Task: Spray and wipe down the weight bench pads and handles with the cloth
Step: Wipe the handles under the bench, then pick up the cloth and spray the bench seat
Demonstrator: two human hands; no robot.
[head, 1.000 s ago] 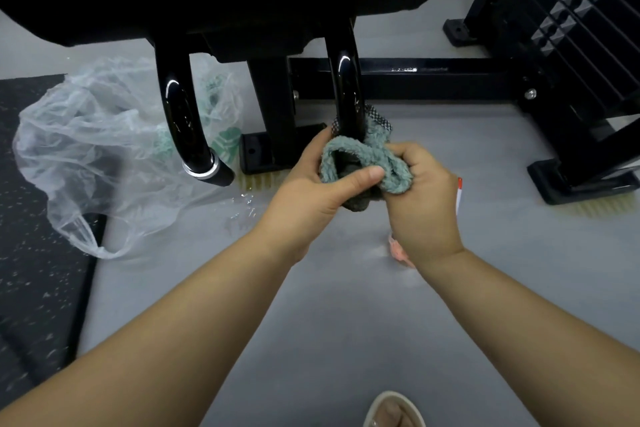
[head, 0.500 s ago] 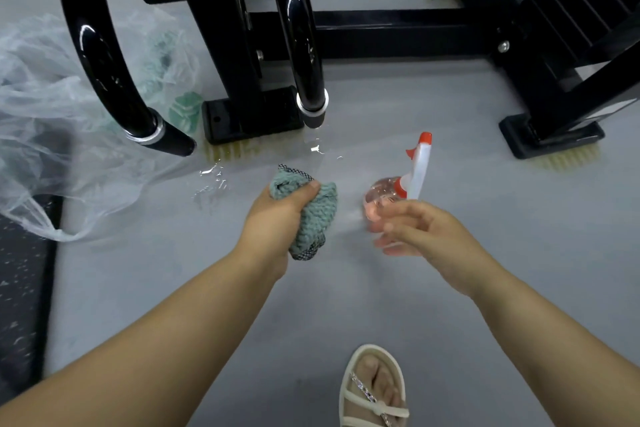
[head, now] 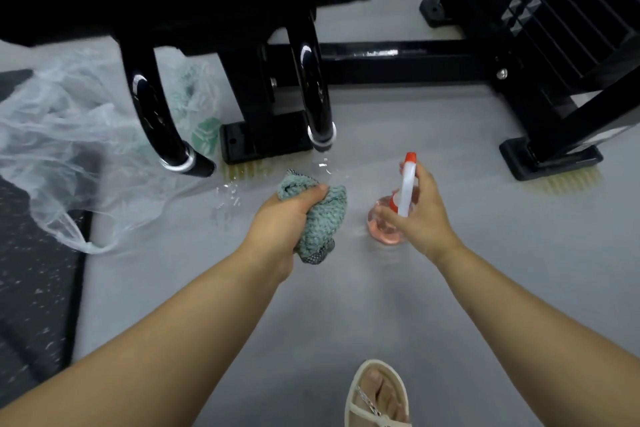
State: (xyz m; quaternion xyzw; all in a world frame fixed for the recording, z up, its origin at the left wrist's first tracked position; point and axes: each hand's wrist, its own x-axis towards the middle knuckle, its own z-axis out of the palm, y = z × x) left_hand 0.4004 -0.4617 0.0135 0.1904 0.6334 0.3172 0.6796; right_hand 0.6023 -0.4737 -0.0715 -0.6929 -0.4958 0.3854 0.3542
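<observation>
Left hand [head: 282, 218]: our fingers curl round the bunched cloth [head: 327, 215].
Right hand [head: 426, 218]: our fingers wrap the spray bottle [head: 405, 184] at its neck.
Handles [head: 313, 90]: beyond, untouched.

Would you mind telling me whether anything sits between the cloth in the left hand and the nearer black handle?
Nothing visible does. The cloth, gripped by the left hand, sits just short of the handle, with only wet floor between. The right hand holds the spray bottle off to the side.
</observation>
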